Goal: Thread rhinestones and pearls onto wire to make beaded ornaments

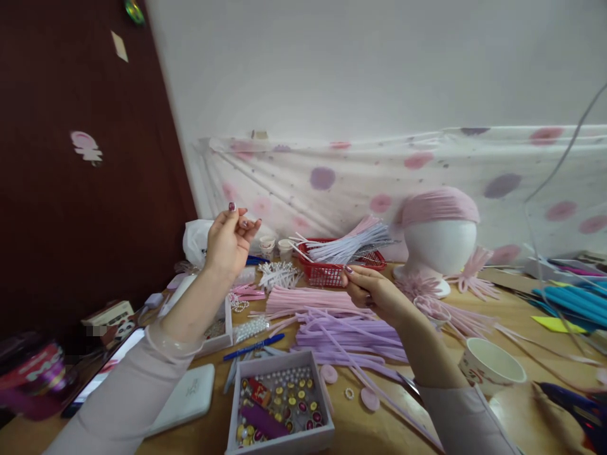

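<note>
My left hand point(229, 243) is raised over the back left of the table. Its thumb presses toward the index finger while the other fingers curl loosely; anything between them is too thin to make out. My right hand point(377, 292) is lower, its thumb and fingertips pinched together in front of a red basket point(327, 275), and what it grips cannot be made out. Pink pipe cleaners point(308, 299) and lilac pipe cleaners point(351, 338) lie below the hands. Nearer me sits a white box point(279, 447) of gold and purple beads.
A white foam head point(441, 246) with a pink band stands at back right. At right are a paper cup point(493, 363), a glue gun point(573, 404) and blue pipe cleaners point(576, 300). A blue pen point(253, 347) and a white case point(184, 398) lie left of centre.
</note>
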The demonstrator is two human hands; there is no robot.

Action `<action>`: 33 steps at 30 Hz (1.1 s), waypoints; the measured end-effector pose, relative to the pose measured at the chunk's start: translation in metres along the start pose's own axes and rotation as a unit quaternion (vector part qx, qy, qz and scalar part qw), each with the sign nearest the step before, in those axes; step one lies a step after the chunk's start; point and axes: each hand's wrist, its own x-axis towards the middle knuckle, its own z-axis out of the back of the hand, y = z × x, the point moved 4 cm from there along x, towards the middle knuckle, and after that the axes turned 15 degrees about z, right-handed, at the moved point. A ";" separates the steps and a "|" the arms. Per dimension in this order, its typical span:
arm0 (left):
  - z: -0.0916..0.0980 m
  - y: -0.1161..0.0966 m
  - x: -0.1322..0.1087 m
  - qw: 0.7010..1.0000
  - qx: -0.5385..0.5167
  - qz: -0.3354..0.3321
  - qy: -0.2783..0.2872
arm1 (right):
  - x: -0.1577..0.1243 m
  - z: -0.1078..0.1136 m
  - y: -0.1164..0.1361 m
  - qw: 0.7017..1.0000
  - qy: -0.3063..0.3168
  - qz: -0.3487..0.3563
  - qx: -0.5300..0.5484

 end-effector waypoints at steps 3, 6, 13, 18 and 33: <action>0.004 0.001 -0.001 1.000 -0.005 -0.002 -0.019 | 0.002 0.008 -0.002 1.000 -0.012 0.019 -0.011; 0.006 0.004 -0.003 0.999 -0.021 0.000 -0.042 | 0.003 0.014 -0.005 0.999 -0.017 0.039 -0.031; -0.003 0.006 -0.009 0.993 -0.065 0.088 -0.048 | -0.002 0.015 0.006 0.994 0.022 0.055 -0.088; -0.015 0.016 -0.020 0.985 -0.075 0.154 -0.026 | -0.007 -0.005 0.007 0.989 0.115 0.004 -0.089; -0.010 0.029 -0.014 0.996 0.067 0.053 0.008 | -0.005 -0.039 0.019 0.985 0.046 0.098 -0.138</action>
